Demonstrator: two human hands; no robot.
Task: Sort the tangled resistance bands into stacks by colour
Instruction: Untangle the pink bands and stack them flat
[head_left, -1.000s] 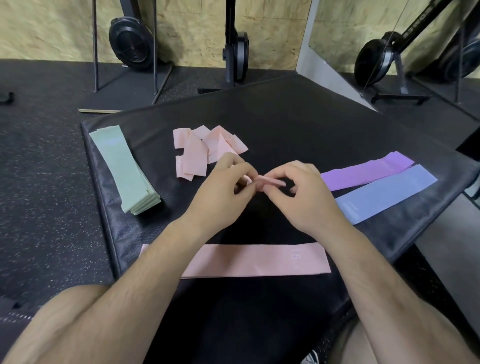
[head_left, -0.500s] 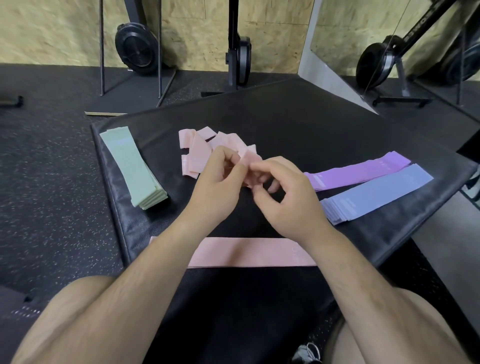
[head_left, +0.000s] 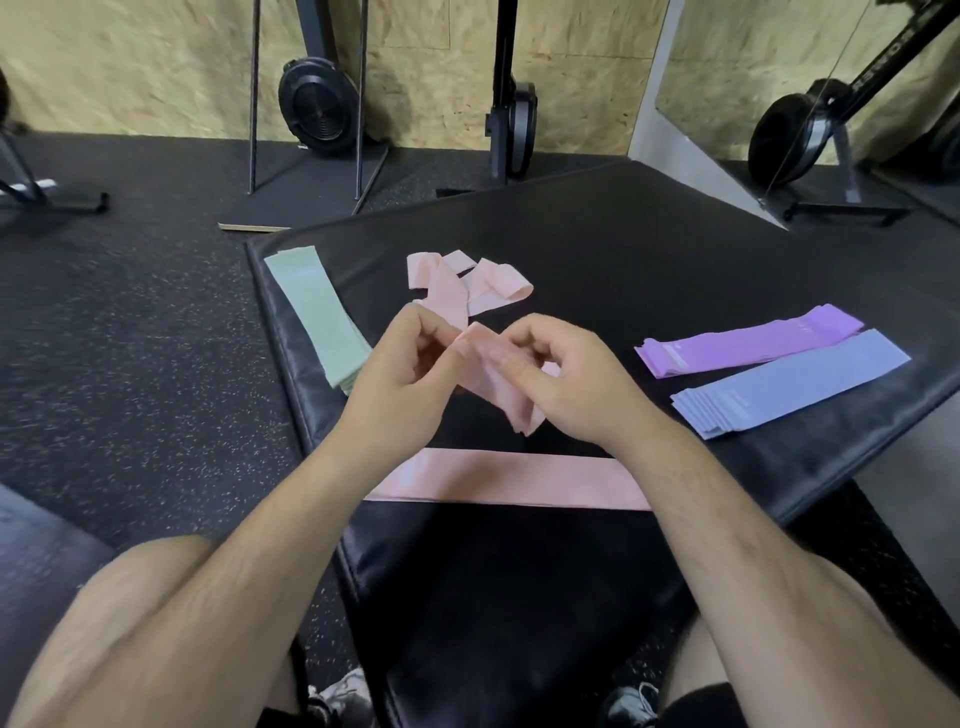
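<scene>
The left grip (head_left: 400, 379) and right grip (head_left: 571, 384) both pinch one twisted pink band (head_left: 506, 400), fingers curled. Beyond it lies the tangled pink pile (head_left: 467, 283). A flat pink stack (head_left: 509, 480) lies nearer.

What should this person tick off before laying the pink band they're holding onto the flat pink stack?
1. Grip: left hand and right hand both pinch the crumpled pink fabric band: ok.
2. Band clear of the tangled pile of pink bands: cannot tell; they overlap in view.
3. Band flattened: not ok, it hangs twisted.
4. Flat stack of pink bands lies straight on the black padded mat: ok.
5. Mint-green stack, purple stack and blue stack each one colour: ok.
</scene>
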